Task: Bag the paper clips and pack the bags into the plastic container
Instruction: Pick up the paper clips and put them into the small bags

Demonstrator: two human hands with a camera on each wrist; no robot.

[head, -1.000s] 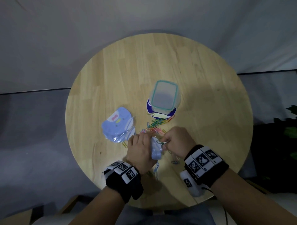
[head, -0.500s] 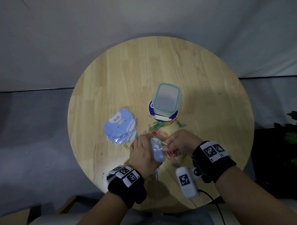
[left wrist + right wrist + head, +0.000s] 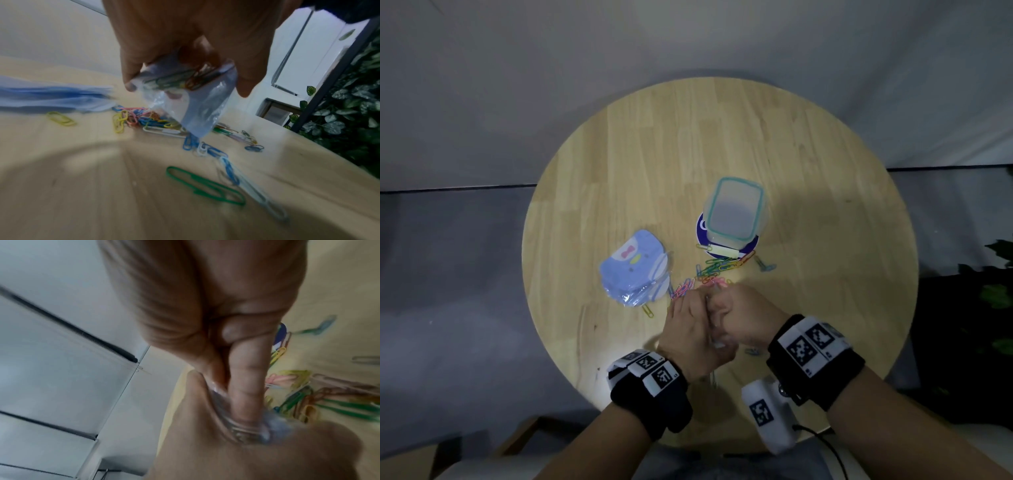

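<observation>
Both hands meet over the near part of the round table. My left hand grips a small clear blue bag with several coloured paper clips in its top. My right hand presses against the left, its thumb and forefinger pinching at the bag's mouth. In the head view the hands hide almost all of the bag. Loose paper clips lie just beyond the hands. The clear plastic container with a teal rim stands farther back on a blue disc.
A stack of blue printed bags lies left of the clips. Single clips are scattered near the table's front edge. Dark foliage stands off the table to the right.
My right hand has moved left and closed against the left hand. The bag, in plain sight between them before, is now covered. The clips pinched in the right fingers no longer show.
</observation>
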